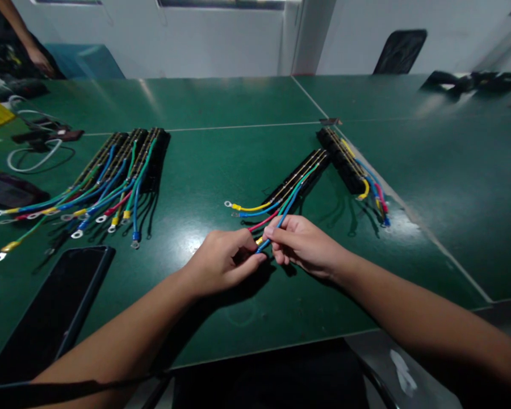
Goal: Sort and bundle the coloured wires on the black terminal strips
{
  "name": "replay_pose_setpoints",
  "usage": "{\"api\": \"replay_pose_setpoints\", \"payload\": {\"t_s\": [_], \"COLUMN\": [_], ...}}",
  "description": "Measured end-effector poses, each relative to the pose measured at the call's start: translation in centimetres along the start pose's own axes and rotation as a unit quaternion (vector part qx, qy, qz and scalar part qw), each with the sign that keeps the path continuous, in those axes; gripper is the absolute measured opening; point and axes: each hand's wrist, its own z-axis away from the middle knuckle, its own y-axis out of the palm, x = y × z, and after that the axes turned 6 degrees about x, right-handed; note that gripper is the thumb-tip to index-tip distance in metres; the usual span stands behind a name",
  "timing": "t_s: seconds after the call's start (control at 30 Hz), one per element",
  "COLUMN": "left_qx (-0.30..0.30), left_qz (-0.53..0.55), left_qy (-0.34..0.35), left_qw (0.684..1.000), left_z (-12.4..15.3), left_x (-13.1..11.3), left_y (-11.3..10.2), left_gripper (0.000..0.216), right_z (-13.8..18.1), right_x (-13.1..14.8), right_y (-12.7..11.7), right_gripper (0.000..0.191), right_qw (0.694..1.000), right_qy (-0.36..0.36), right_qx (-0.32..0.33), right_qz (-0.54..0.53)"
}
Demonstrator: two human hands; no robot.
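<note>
A black terminal strip lies slantwise on the green table, with yellow, blue, red and green wires running from it towards me. My right hand pinches a blue wire near its end between thumb and fingers. Close beside it, my left hand has thumb and fingers closed around the blue-sleeved end of that wire, by the red wire. The metal tips there are mostly hidden by my fingers. A yellow wire with a ring lug sticks out freely to the left.
Several wired black strips lie at left, their ring lugs towards me. Another strip rests at right. A phone lies near my left forearm. Cables sit at far left; another person's hand is beyond the table.
</note>
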Motion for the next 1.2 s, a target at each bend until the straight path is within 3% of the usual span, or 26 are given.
{"api": "replay_pose_setpoints", "payload": {"t_s": [0.37, 0.57, 0.8, 1.03, 1.2], "left_qx": [0.019, -0.016, 0.012, 0.044, 0.048], "left_qz": [-0.018, -0.01, 0.003, 0.064, 0.029], "left_qy": [0.023, 0.018, 0.008, -0.054, -0.026], "left_qw": [0.999, 1.0, 1.0, 0.995, 0.998], "left_z": [-0.07, -0.06, -0.11, -0.08, -0.04], "left_x": [0.11, -0.13, -0.12, -0.16, 0.02], "left_y": [-0.31, -0.57, -0.48, -0.45, -0.47], "left_gripper": [0.018, 0.017, 0.017, 0.02, 0.02], "right_z": [-0.08, -0.04, 0.01, 0.03, 0.1], "right_x": [-0.13, -0.14, -0.04, -0.04, -0.01], "right_y": [-0.12, -0.11, -0.08, -0.08, -0.05], "right_gripper": [0.018, 0.02, 0.019, 0.018, 0.019], "right_qw": [1.0, 1.0, 1.0, 1.0, 1.0], "right_qy": [-0.003, 0.0, 0.002, 0.009, 0.007], "right_qx": [-0.005, -0.006, -0.012, -0.012, -0.011], "right_qz": [0.01, 0.006, 0.008, 0.009, 0.003]}}
